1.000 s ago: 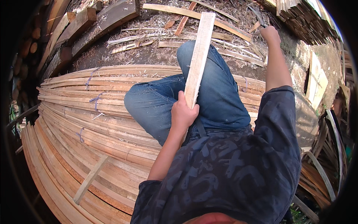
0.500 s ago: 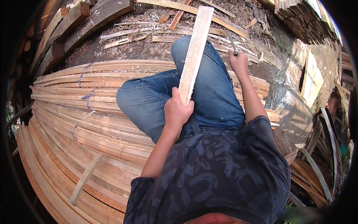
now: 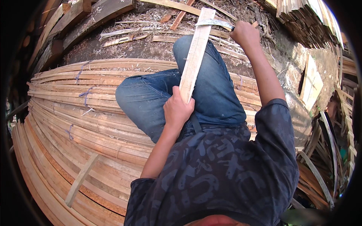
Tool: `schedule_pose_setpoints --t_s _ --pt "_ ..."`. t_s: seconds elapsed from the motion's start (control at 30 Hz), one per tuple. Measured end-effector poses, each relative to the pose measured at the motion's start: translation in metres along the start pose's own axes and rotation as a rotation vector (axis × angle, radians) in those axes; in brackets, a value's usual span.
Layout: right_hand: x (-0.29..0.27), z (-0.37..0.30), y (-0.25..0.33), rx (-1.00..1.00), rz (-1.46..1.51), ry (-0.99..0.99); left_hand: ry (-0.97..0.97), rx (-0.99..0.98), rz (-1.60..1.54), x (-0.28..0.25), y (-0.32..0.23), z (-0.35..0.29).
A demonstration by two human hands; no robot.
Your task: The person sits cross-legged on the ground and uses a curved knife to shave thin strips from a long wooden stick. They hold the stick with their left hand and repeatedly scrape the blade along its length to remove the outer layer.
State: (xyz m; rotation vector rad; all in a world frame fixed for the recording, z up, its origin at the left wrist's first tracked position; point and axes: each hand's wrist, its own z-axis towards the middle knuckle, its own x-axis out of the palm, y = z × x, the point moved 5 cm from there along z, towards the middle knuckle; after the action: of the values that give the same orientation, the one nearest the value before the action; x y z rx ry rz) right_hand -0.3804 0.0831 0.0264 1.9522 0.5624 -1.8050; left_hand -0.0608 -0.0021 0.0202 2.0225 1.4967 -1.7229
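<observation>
My left hand point(image 3: 178, 107) is closed round the near end of a pale wooden board point(image 3: 195, 60). The board slants up and away across my raised right knee, its far end beyond the knee. In my right hand point(image 3: 245, 34) is a knife point(image 3: 215, 23), its handle mostly hidden in my fist. The light blade lies across the board close to its far end, pointing left. Whether the edge bites into the wood I cannot tell.
Long bundled wooden strips point(image 3: 94, 101) lie under and left of my legs, with a loose short stick point(image 3: 83, 179) across them. Ahead, shavings and offcuts point(image 3: 130, 33) cover the ground. Thick beams point(image 3: 100, 20) stand far left; stacked slats point(image 3: 305, 22) far right.
My right hand has moved up and away from beside my knee, bringing the knife blade across the board's far end. My left hand and the board have stayed nearly in place.
</observation>
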Motion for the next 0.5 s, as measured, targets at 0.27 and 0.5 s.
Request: schedule_pose_setpoints --t_s 0.27,0.5 --pt "0.017 0.071 -0.138 0.528 0.049 0.162 0.033 -0.027 -0.03 -0.004 0.0 -0.002" --pt "0.088 -0.024 -0.133 0.527 0.158 0.223 0.079 -0.027 -0.079 0.005 0.007 0.007"
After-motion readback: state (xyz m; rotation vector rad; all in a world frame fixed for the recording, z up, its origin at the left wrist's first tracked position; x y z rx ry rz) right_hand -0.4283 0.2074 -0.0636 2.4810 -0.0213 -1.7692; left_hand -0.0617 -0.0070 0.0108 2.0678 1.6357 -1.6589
